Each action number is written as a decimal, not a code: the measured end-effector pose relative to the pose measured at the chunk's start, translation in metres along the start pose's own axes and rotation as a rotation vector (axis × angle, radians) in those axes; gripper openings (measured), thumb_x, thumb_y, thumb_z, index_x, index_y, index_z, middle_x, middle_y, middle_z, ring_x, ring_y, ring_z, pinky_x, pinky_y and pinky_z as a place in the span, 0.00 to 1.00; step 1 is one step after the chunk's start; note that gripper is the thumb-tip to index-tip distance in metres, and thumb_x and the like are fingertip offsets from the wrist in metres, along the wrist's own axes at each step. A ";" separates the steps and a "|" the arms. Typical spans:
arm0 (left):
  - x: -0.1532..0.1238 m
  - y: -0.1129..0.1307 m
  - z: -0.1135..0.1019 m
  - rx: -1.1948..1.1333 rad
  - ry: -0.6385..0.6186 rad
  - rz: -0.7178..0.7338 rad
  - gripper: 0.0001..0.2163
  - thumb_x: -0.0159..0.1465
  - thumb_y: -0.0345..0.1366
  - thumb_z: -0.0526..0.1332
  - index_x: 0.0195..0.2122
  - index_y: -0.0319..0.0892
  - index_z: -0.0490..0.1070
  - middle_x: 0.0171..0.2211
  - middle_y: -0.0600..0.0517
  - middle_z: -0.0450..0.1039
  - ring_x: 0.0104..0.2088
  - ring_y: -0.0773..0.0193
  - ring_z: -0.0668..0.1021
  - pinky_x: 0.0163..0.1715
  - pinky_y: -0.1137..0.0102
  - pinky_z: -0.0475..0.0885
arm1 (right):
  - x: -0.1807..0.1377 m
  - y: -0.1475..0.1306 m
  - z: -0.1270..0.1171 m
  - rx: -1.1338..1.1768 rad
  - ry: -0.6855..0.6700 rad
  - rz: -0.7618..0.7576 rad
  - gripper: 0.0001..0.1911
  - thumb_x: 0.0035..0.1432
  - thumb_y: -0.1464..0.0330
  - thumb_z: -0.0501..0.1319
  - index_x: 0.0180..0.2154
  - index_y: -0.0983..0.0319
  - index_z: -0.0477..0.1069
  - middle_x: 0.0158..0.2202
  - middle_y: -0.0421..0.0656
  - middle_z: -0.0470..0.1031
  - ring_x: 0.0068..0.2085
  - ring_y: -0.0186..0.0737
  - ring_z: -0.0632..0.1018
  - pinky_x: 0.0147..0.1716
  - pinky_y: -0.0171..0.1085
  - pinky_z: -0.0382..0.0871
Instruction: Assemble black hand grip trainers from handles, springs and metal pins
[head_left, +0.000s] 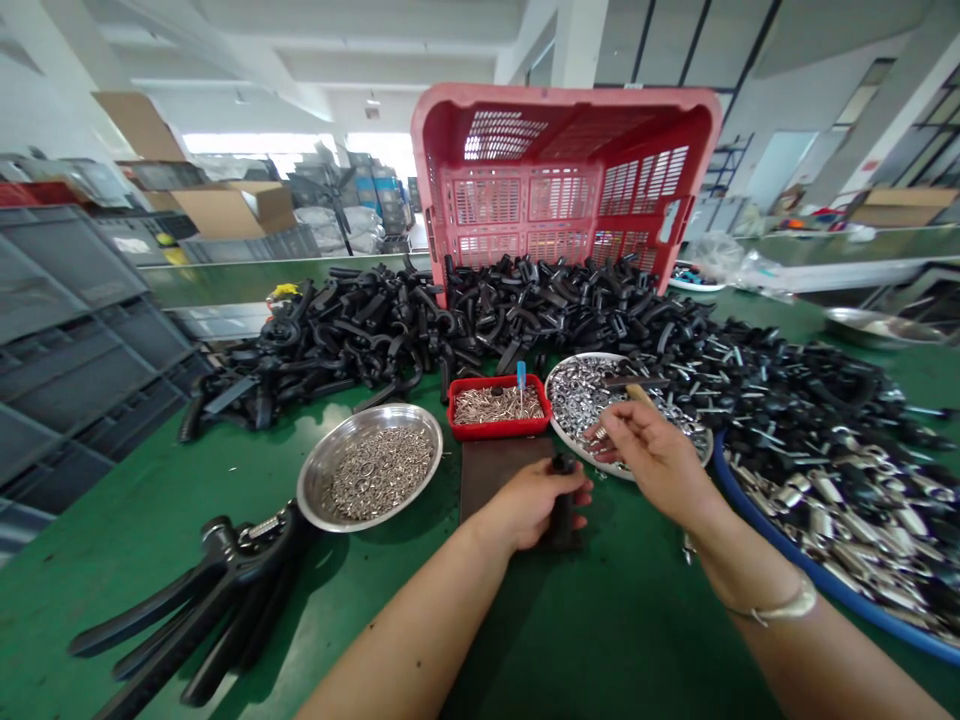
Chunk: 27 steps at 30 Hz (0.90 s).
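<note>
My left hand (pixel 529 503) is wrapped round a black plastic part (pixel 561 505), held upright over a dark flat plate (pixel 487 465) on the green table. Over the near rim of a white tray (pixel 581 375) of small shiny metal pieces, my right hand (pixel 649 450) has its fingers pinched together. Something small and metallic seems to show at those fingertips, too small to name. Just beyond the plate sits a red tray (pixel 499 432) of small metal pins, with a blue-handled screwdriver (pixel 521 380) standing in it. Left of that is a steel bowl (pixel 311 490) of small metal pieces.
A red crate (pixel 562 97) lies on its side behind a long heap of black plastic parts (pixel 390 320). Assembled black clamps (pixel 225 570) lie at the front left. On the right, a blue-rimmed basin (pixel 795 575) holds metal cylinders. Grey bins (pixel 67 290) are stacked at left.
</note>
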<state>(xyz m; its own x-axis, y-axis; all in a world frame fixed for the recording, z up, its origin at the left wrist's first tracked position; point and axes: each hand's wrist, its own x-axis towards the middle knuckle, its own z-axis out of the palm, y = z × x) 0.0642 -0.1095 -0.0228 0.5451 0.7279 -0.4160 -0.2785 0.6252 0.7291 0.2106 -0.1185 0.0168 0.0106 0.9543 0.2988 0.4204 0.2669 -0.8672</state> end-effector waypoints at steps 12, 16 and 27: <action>0.004 -0.002 -0.003 0.022 -0.003 0.008 0.07 0.54 0.32 0.61 0.32 0.39 0.63 0.29 0.51 0.71 0.21 0.72 0.69 0.20 0.74 0.69 | 0.004 -0.018 -0.001 -0.470 -0.122 -0.160 0.10 0.58 0.61 0.50 0.36 0.59 0.63 0.28 0.42 0.72 0.29 0.38 0.72 0.29 0.37 0.64; 0.005 -0.004 -0.003 0.013 -0.019 0.015 0.07 0.53 0.30 0.59 0.31 0.39 0.62 0.28 0.52 0.69 0.19 0.74 0.67 0.17 0.76 0.66 | 0.005 -0.022 -0.002 -0.546 -0.144 -0.203 0.09 0.58 0.63 0.50 0.36 0.60 0.64 0.27 0.42 0.71 0.28 0.37 0.72 0.28 0.35 0.62; 0.000 0.000 -0.012 -0.239 -0.392 -0.153 0.12 0.46 0.32 0.56 0.33 0.38 0.64 0.22 0.57 0.56 0.16 0.76 0.60 0.12 0.81 0.54 | 0.019 0.018 -0.005 -0.122 -0.382 0.233 0.16 0.54 0.54 0.52 0.31 0.60 0.66 0.25 0.40 0.73 0.28 0.37 0.74 0.25 0.37 0.68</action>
<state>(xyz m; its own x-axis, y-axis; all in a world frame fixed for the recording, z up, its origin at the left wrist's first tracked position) 0.0551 -0.1060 -0.0295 0.8380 0.4906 -0.2390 -0.3209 0.7972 0.5114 0.2226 -0.0959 0.0084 -0.2083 0.9742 -0.0867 0.5505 0.0436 -0.8337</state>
